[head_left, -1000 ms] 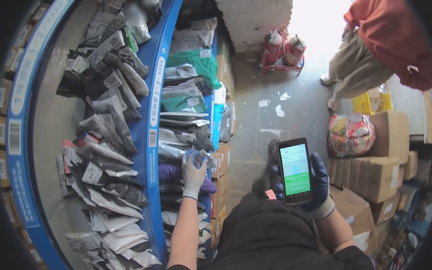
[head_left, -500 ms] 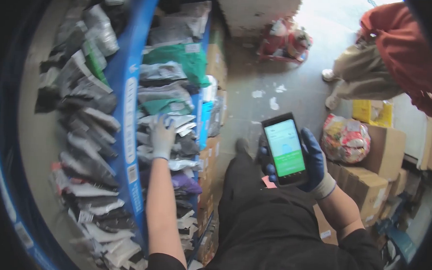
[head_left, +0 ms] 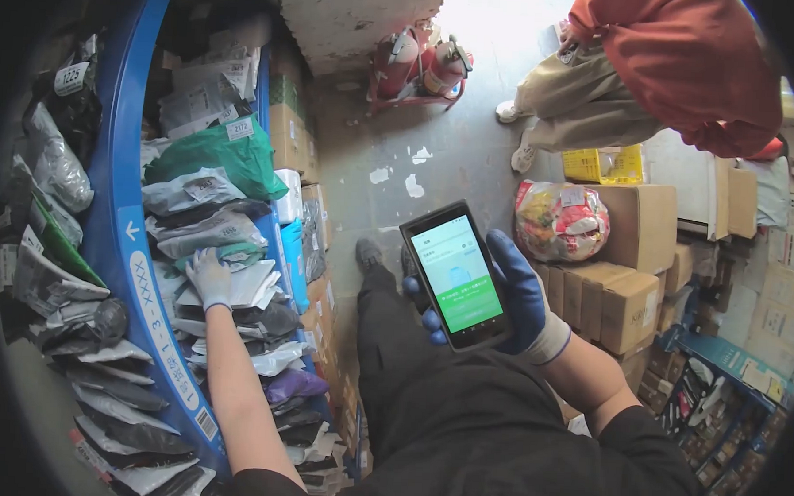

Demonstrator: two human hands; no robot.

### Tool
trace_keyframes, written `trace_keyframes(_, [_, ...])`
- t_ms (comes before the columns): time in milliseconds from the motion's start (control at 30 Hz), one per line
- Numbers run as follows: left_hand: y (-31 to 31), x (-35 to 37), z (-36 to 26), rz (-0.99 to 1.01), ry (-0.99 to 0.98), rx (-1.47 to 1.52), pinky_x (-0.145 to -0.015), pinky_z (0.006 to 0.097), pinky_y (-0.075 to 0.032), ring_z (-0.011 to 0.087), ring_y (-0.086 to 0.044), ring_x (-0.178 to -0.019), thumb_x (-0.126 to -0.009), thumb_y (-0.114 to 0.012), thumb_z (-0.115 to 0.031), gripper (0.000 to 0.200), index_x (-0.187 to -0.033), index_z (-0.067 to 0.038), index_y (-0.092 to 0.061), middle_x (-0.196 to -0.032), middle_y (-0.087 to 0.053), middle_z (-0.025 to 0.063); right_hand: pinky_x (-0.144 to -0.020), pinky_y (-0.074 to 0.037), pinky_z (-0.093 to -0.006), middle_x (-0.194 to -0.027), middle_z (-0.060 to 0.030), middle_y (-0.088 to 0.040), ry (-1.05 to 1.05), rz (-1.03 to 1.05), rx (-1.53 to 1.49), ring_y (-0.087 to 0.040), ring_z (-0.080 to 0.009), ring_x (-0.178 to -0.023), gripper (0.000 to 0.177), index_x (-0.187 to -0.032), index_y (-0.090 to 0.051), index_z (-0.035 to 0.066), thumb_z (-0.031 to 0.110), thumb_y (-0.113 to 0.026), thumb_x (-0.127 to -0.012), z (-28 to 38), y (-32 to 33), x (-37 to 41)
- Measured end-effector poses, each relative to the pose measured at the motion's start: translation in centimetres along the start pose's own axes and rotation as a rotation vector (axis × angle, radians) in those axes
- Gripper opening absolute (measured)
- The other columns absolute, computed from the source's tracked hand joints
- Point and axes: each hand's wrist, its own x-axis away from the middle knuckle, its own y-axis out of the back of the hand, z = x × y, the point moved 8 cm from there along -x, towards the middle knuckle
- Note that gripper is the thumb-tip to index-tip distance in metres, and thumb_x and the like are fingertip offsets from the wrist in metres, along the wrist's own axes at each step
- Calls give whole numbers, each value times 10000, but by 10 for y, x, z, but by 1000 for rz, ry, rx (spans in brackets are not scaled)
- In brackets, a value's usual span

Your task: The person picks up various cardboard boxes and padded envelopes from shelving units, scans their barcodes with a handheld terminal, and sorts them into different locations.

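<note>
My left hand [head_left: 210, 277], in a pale glove, reaches into the row of bagged parcels on the blue shelf. Its fingers are apart and rest on the parcels beside a white packet [head_left: 249, 286] and below a grey parcel [head_left: 216, 229]. A larger green parcel [head_left: 219, 156] lies further up the row. My right hand [head_left: 523, 293], in a blue and grey glove, is wrapped round a black phone [head_left: 456, 275]. The phone's lit screen faces up and shows a green area on its lower part.
A blue shelf edge [head_left: 121, 174] runs beside more bagged parcels. Fire extinguishers [head_left: 423, 67] stand on the floor ahead. A person in a red top [head_left: 680, 61] is at the upper right. Below them are a red and white bag [head_left: 559, 221] and cardboard boxes [head_left: 620, 306].
The view has swung right, so shelf, phone and person all appear further left. My left hand stays among the parcels, and my right hand still holds the phone.
</note>
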Motion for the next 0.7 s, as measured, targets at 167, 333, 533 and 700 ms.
trace_keyframes(167, [-16, 4, 23, -49, 65, 226, -1198, 498, -157, 260, -464, -1319, -869, -521, -165, 356, -1203, -146, -644, -1287, -619, 110, -796, -538, -502, -1270, -233, -543, -30, -8, -39, -656, -414, -911, 806, -1461, -398, 129, 631, -597, -863, 0, -7, -12])
trace_keyframes(333, [-15, 23, 62, -249, 166, 357, -1169, 501, -198, 265, -487, -1297, -775, -549, -121, 365, -1119, -133, -670, -1269, -629, 134, -833, -523, -527, -1285, -235, -515, -49, 39, -89, -632, -437, -944, 815, -1457, -396, 108, 644, -570, -868, -4, -15, -23])
trace_keyframes(533, [15, 57, 83, -421, 409, 835, -1133, 415, -327, 353, -503, -1273, -886, -538, -92, 414, -1294, -29, -566, -1327, -580, 186, -828, -526, -513, -1285, -235, -531, -70, 43, -80, -629, -427, -984, 791, -1440, -423, 140, 646, -591, -856, -8, -12, -25])
trace_keyframes(700, [103, 89, 47, -755, 211, 692, -964, 428, -450, 346, -619, -1053, -944, -522, -143, 261, -1166, -51, -623, -1135, -666, 163, -808, -531, -503, -1262, -220, -561, -118, 2, -38, -648, -397, -937, 808, -1443, -431, 147, 661, -598, -841, -18, -2, -20])
